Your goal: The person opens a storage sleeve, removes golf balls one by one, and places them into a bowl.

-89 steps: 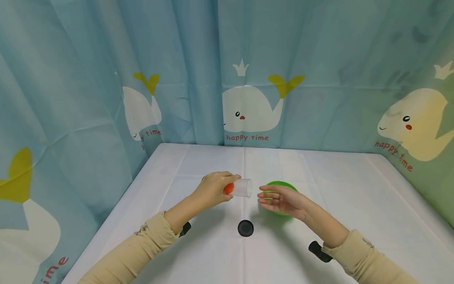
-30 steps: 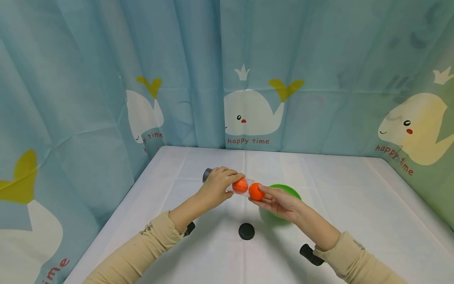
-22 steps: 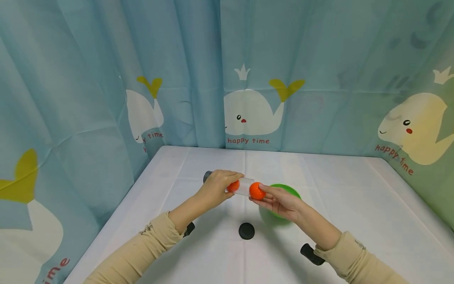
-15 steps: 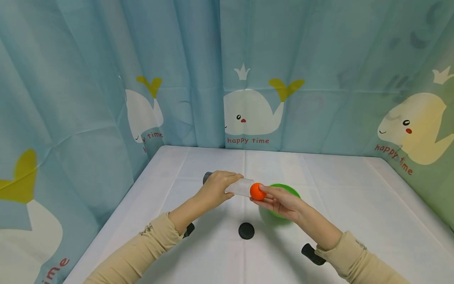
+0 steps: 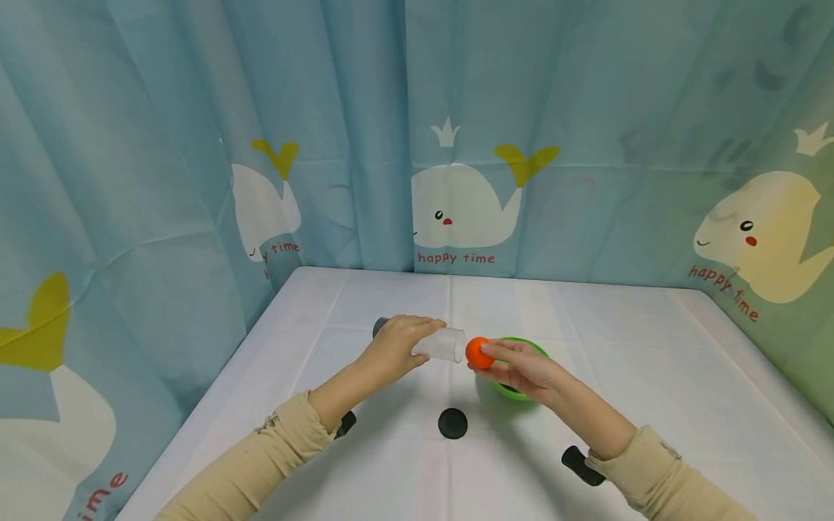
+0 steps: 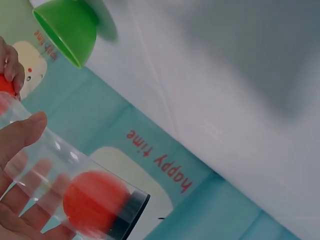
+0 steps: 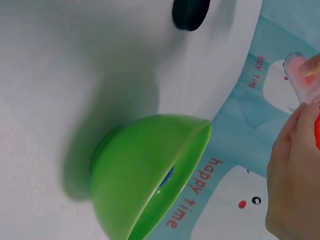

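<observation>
Curling its fingers round the clear tube (image 5: 444, 345) mid-frame, the left hand (image 5: 394, 349) points the mouth right, seemingly to face the orange ball (image 5: 478, 353) that the right hand (image 5: 529, 370) pinches between its fingers; a black disc (image 5: 452, 423) lies lower centre.

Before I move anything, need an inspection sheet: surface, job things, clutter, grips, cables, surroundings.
Surface: white tabletop, faint creases, shadows below the arms.
Clear tube: off the table, lying roughly sideways, dark cap on the far end, mouth open.
First orange ball: inside, by the cap.
Second orange ball: just outside the mouth.
Green bowl: upright; something blue inside, unidentifiable.
Clutter: black disc on the tabletop; unidentified black object near the right cuff.
Left grip: around the tube.
Right grip: pinching the second ball.
Cables: nothing seen.
Surroundings: blue whale-print curtain.
</observation>
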`<state>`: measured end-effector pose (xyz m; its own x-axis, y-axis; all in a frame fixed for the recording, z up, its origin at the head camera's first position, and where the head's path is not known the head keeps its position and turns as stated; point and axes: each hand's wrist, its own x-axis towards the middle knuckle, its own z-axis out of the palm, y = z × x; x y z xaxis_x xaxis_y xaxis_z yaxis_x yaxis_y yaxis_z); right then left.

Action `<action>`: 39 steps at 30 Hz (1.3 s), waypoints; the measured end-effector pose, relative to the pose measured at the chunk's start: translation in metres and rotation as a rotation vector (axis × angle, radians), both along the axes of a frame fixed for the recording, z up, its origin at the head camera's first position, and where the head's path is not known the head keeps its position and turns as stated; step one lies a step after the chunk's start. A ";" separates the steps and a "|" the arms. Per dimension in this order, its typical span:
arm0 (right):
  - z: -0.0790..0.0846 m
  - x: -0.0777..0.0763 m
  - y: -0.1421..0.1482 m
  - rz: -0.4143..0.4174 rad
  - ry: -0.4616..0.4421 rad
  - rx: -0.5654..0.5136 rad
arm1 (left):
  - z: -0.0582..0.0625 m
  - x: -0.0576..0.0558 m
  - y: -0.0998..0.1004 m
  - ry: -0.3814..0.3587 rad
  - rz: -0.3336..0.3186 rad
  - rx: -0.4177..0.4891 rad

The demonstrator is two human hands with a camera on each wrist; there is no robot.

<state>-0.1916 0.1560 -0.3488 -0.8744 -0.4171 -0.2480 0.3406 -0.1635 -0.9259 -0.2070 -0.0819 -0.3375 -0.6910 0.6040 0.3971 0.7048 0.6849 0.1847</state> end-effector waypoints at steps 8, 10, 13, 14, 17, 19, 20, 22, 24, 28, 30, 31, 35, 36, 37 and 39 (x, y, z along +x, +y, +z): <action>-0.003 -0.003 0.009 -0.001 0.063 0.131 | -0.001 0.000 -0.001 -0.015 0.005 0.009; -0.004 -0.003 0.011 -0.003 0.073 0.144 | -0.002 -0.001 -0.001 -0.010 0.005 0.007; -0.005 -0.003 0.014 -0.008 0.095 0.168 | -0.003 -0.001 -0.002 -0.011 0.006 0.006; -0.006 -0.003 0.015 -0.008 0.104 0.178 | -0.004 -0.001 -0.002 -0.011 0.008 0.003; -0.007 -0.003 0.018 -0.013 0.140 0.227 | -0.005 -0.002 -0.004 -0.016 0.012 0.002; -0.008 -0.004 0.021 -0.018 0.170 0.266 | -0.005 -0.001 -0.004 -0.015 0.013 0.002; -0.009 -0.005 0.022 -0.022 0.188 0.289 | -0.005 -0.001 -0.005 -0.014 0.014 0.002; -0.010 -0.007 0.024 -0.031 0.228 0.344 | -0.005 -0.001 -0.005 -0.015 0.018 0.003; -0.011 -0.008 0.027 -0.038 0.278 0.413 | -0.005 -0.001 -0.006 -0.020 0.022 0.005; -0.012 -0.010 0.031 -0.041 0.386 0.527 | -0.006 -0.001 -0.007 -0.036 0.033 0.004; -0.012 -0.010 0.032 -0.038 0.439 0.556 | -0.007 -0.001 -0.007 -0.044 0.036 0.006; -0.012 -0.010 0.033 -0.038 0.461 0.567 | -0.007 -0.001 -0.007 -0.047 0.039 0.004; -0.011 -0.010 0.035 -0.020 0.537 0.602 | -0.006 0.000 -0.008 -0.070 0.052 0.012; -0.012 -0.010 0.036 -0.014 0.546 0.607 | -0.006 0.001 -0.008 -0.075 0.056 0.014; -0.012 -0.010 0.037 -0.007 0.556 0.617 | -0.006 0.001 -0.008 -0.081 0.060 0.018; -0.012 -0.011 0.038 0.011 0.571 0.635 | -0.006 0.001 -0.008 -0.090 0.064 0.026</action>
<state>-0.2027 0.1943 -0.3611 -0.9331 -0.3573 0.0399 -0.2077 0.4452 -0.8710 -0.2061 -0.0904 -0.3432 -0.7612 0.5481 0.3466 0.6397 0.7222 0.2631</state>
